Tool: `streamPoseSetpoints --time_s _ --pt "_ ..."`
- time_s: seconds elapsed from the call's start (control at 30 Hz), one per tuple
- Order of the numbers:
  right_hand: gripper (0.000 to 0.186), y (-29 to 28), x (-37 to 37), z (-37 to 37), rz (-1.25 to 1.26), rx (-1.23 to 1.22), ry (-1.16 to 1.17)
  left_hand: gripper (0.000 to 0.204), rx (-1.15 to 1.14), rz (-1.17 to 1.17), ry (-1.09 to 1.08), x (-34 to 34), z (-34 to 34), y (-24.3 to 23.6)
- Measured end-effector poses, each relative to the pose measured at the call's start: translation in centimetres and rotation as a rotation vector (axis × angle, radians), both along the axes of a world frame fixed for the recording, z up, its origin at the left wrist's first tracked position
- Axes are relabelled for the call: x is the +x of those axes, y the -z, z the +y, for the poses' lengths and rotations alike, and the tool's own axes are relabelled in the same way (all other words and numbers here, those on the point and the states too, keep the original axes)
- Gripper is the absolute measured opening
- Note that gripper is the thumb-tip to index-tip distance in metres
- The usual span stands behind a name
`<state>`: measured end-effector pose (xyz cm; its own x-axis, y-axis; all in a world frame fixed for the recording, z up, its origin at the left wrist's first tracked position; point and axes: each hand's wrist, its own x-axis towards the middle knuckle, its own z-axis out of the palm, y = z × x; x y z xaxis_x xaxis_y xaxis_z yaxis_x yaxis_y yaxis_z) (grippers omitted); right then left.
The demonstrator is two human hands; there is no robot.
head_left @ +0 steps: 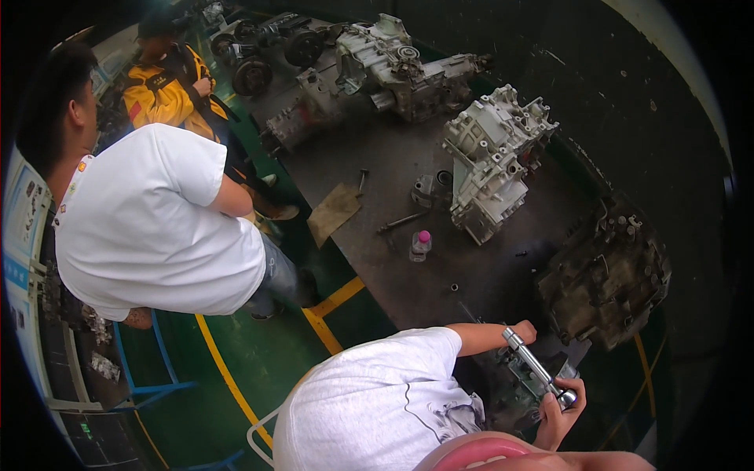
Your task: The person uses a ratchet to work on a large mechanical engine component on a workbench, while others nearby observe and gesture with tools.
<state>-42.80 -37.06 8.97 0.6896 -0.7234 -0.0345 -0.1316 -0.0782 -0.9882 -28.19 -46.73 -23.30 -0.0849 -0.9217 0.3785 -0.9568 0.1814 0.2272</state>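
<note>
My right hand (559, 414) comes up from the lower edge and grips the lower end of a shiny metal bar wrench (537, 368). The wrench slants up to the left over a dark, greasy gearbox part (510, 396) on the floor plate. A co-worker in a white T-shirt (377, 404) crouches just left of me, and that person's hand (523, 333) rests on the wrench's upper end. My left hand is out of sight.
A dark steel plate (487, 275) carries a pale gearbox housing (493, 161), a grimy casing (609, 275), a larger transmission (393, 67), a small pink-capped bottle (420, 245), loose tools and cardboard (334, 212). Two more people (149, 224) crouch at left on green floor with yellow lines (334, 302).
</note>
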Motion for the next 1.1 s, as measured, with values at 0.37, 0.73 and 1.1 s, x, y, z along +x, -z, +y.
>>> streamPoseSetpoints --time_s 0.37,0.73,1.1 --pt "0.029 0.2 0.7 -1.0 -0.009 0.027 0.071 0.018 0.732 0.238 -0.338 0.5 -1.8 -1.5" --pt "0.028 -0.2 1.4 -1.9 0.048 0.034 0.068 0.026 0.829 0.271 -0.539 -0.9 -4.1 0.7" --pt "0.029 0.1 2.0 -2.8 0.092 0.036 0.084 0.027 0.727 0.452 -0.576 0.1 -1.9 -1.3"
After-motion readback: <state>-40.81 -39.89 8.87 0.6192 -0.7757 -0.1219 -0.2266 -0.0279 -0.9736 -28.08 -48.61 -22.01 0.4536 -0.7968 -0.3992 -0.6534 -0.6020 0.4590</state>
